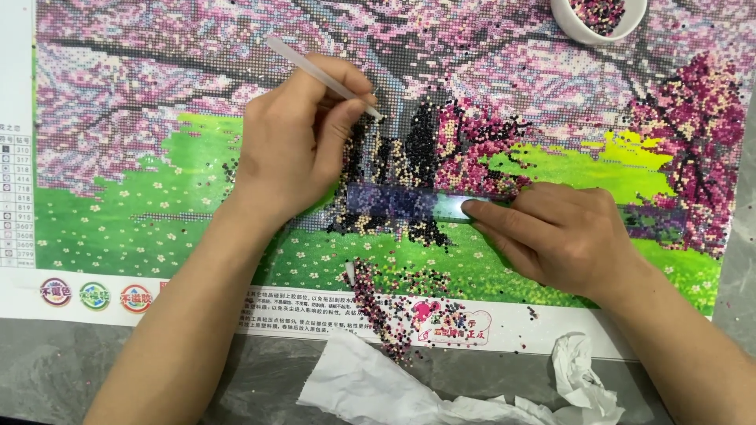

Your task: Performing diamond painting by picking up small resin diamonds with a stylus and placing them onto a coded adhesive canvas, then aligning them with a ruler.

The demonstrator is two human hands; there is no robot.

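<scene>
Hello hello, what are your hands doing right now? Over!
Left hand grips pen tool, tip on bead canvas. Right hand presses clear ruler flat. Loose beads and crumpled paper near bottom edge.

Two bare forearms are showing from the bottom corners of the view, and no sleeve, watch, bracelet or glove is covering either of them as far as the frame reaches. The left hand (295,138) is showing its back and knuckles with no ring on any finger in sight, its nails looking short and unpainted. The right hand (555,236) is likewise wearing nothing, its fingers plain and its visible nails trimmed close, while the wrist behind it is running bare to the picture's edge.
</scene>
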